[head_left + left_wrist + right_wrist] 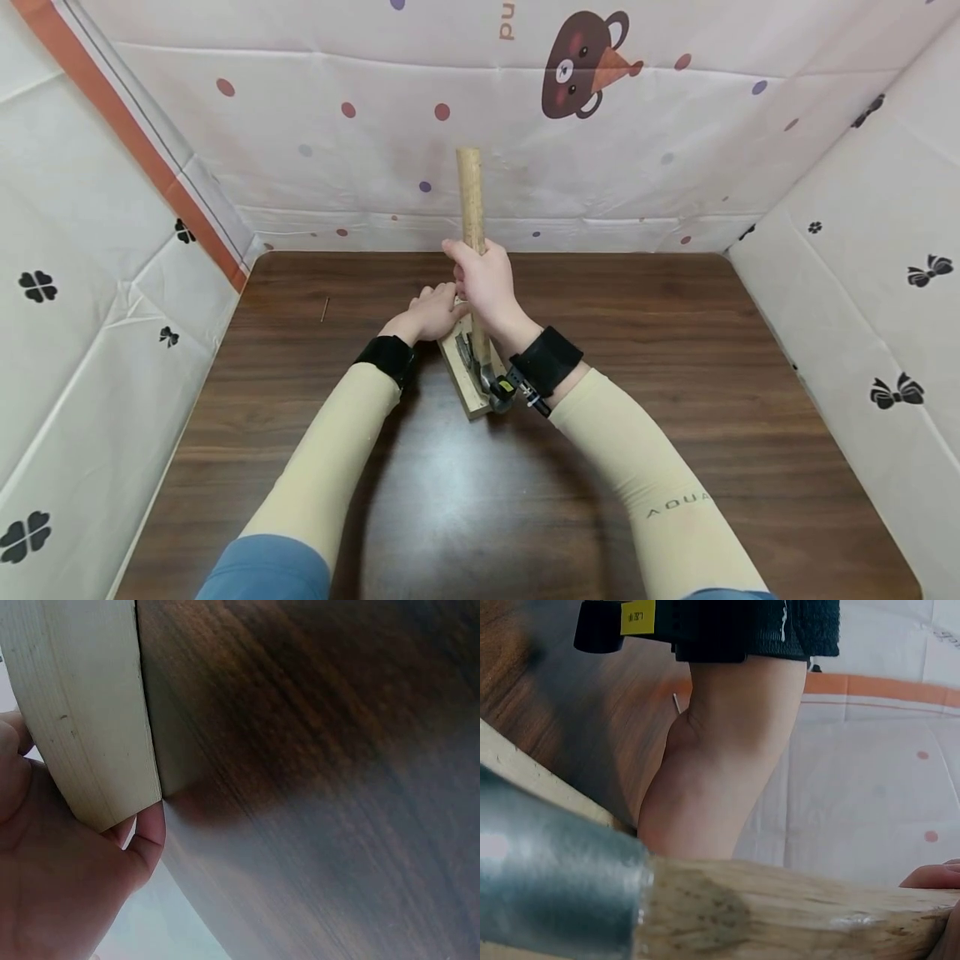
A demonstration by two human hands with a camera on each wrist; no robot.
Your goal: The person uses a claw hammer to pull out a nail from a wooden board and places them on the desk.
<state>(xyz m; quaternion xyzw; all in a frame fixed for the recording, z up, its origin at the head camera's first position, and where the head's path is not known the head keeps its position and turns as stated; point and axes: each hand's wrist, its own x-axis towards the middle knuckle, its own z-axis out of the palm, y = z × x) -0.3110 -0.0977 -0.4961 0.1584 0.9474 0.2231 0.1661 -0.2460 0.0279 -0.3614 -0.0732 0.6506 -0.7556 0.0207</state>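
Note:
My right hand (489,287) grips the wooden handle of a hammer (472,200), which points up and away from me. The hammer's dark metal head is low, by the near end of a pale wooden board (457,367); the right wrist partly hides it. In the right wrist view, the handle (795,911) runs into a grey metal neck (551,877). My left hand (433,313) holds the board's far end, and the left wrist view shows fingers curled at the board's (82,712) end. A grey metal part (464,351) shows beside the handle; its contact with the board is unclear.
A thin nail (325,309) lies on the brown wooden table (637,333), left of the board. White patterned sheets (337,167) rise behind the table and along both sides.

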